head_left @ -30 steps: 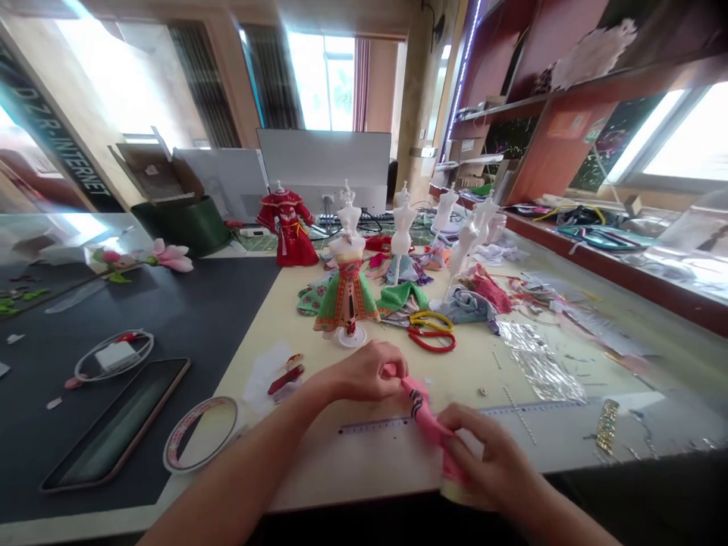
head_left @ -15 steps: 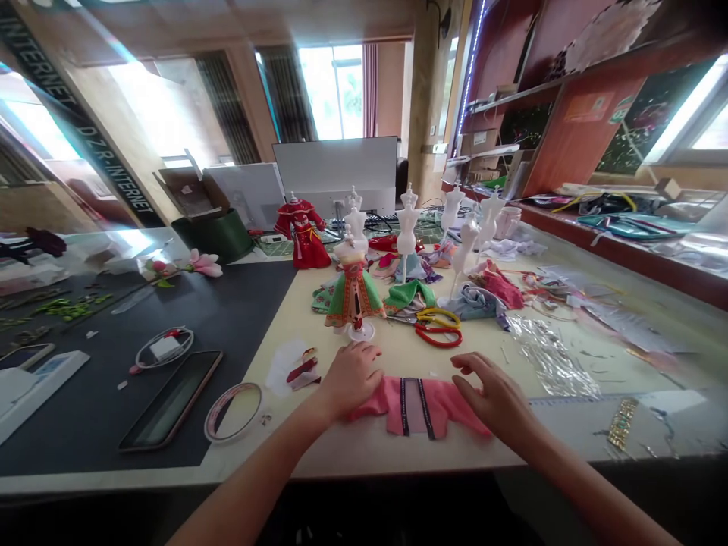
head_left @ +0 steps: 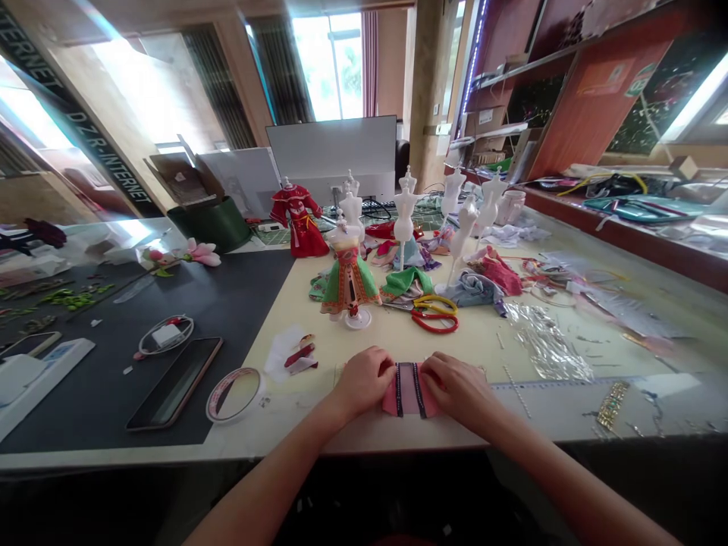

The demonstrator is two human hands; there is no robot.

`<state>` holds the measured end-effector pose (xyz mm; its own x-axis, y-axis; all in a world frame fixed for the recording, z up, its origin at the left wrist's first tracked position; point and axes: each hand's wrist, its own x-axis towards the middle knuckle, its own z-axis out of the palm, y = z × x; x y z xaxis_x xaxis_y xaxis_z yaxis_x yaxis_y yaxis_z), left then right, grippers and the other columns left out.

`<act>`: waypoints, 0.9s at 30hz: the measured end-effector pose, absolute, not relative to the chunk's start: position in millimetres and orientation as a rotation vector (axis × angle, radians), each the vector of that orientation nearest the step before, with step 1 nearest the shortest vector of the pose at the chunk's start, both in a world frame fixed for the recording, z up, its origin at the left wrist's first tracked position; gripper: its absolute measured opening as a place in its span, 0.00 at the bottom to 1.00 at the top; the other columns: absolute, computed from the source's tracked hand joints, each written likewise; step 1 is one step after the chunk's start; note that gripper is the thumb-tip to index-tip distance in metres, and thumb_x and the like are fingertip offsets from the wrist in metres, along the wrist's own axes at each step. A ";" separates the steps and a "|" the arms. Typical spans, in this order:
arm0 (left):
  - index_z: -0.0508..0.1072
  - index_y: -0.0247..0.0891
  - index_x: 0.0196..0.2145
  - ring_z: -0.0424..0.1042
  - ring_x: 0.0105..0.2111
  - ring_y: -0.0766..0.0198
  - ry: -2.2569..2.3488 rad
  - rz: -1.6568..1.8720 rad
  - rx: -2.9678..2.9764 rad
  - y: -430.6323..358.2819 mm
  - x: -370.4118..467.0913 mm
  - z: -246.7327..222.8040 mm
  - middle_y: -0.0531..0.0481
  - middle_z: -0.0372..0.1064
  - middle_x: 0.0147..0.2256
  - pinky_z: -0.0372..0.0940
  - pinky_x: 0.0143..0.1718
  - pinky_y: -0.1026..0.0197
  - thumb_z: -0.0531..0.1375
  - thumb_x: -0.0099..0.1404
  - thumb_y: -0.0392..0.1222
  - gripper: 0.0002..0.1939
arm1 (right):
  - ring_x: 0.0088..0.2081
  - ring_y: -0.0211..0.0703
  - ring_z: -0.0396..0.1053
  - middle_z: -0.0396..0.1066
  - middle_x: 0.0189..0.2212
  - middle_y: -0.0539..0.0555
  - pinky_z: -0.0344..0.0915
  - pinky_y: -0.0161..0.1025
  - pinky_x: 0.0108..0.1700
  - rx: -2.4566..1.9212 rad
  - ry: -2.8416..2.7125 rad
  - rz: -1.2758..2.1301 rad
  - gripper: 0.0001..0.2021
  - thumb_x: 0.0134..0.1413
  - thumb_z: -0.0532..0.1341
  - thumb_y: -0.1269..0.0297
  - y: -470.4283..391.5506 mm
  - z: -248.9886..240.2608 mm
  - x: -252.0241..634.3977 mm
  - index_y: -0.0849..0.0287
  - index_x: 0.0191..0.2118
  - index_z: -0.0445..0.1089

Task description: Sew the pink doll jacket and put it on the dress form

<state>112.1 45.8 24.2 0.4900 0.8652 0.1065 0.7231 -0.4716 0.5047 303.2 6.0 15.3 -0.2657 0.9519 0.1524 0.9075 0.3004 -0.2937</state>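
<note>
A small pink doll jacket [head_left: 407, 393] lies flat at the table's front edge, with dark beaded trim down both sides of its pale lilac centre. My left hand [head_left: 362, 381] has its fingers curled and pinched at the upper left of the trim. On the opposite side, my right hand [head_left: 459, 388] pinches the jacket beside the right trim. Both sleeves are mostly hidden under my hands. Just beyond stands a mini dress form in a green and orange dress [head_left: 348, 287]. Scissors with red and yellow handles [head_left: 435, 314] lie to its right.
Left of my hands are a tape roll [head_left: 214, 400], a phone [head_left: 176, 385] and fabric scraps [head_left: 300, 355]. Several white dress forms and a red-robed form [head_left: 301, 224] stand farther back. Crinkled clear plastic [head_left: 546, 345], a ruler [head_left: 546, 384] and a gold beaded strip [head_left: 613, 406] lie to the right.
Both hands have come inward over the jacket, from its outer sleeves to beside the trim. Their fingers, looser before, are now pinched on the fabric. The camera view has shifted slightly.
</note>
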 end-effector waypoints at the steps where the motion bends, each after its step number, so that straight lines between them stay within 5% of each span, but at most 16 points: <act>1: 0.71 0.36 0.30 0.69 0.33 0.63 1.334 0.481 2.354 45.1 112.8 24.3 0.49 0.70 0.32 0.63 0.36 0.62 0.53 0.62 0.39 0.08 | 0.31 0.38 0.66 0.67 0.29 0.50 0.49 0.34 0.28 -1.697 -2.278 0.200 0.08 0.58 0.52 0.70 6.7 14.5 303.0 0.59 0.31 0.67; 11: 0.68 0.35 0.31 0.66 0.36 0.54 1.531 0.426 2.451 35.5 129.5 14.8 0.44 0.68 0.34 0.62 0.39 0.53 0.57 0.58 0.43 0.08 | 0.30 0.41 0.65 0.66 0.27 0.53 0.50 0.35 0.29 -1.713 -2.295 0.104 0.07 0.55 0.55 0.68 9.5 12.0 292.7 0.60 0.27 0.66; 27: 0.68 0.40 0.32 0.68 0.36 0.61 1.300 0.940 2.369 -13.5 81.3 5.4 0.49 0.70 0.32 0.63 0.41 0.55 0.52 0.64 0.36 0.06 | 0.34 0.43 0.66 0.68 0.32 0.55 0.62 0.40 0.38 -1.382 -2.139 0.104 0.08 0.60 0.51 0.69 -56.0 10.9 356.7 0.59 0.36 0.67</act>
